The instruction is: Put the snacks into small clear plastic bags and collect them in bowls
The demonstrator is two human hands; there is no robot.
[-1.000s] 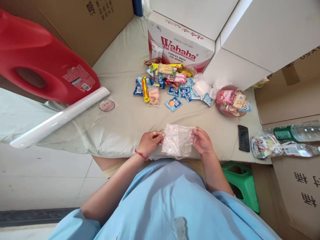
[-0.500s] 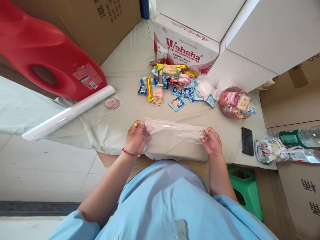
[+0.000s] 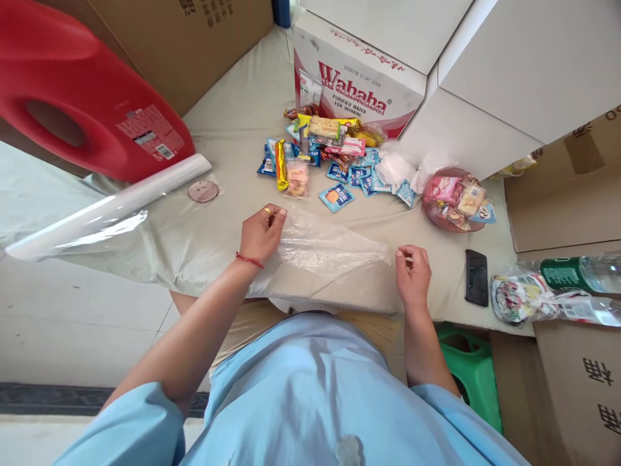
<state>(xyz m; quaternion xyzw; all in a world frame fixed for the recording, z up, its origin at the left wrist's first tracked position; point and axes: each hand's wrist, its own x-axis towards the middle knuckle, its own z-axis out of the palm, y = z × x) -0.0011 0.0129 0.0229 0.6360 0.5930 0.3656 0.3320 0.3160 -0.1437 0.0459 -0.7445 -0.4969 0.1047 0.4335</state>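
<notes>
Along the near side of the cloth-covered desk, a clear plastic bag is spanning most of the space between two hands. Left hand: grip narrow, thumb and finger pinching the bag's left end. Right hand: fingers curling just beside the other end; from where I'm standing, I can't tell whether that grip is holding film. Long axis is running left to right, slanting slightly toward the person at the right, where the bag is tapering. Behind wrapped snacks, a carton is showing "Wahaha" in red, "PURIFIED WATER FOR DRINKING" beneath.
</notes>
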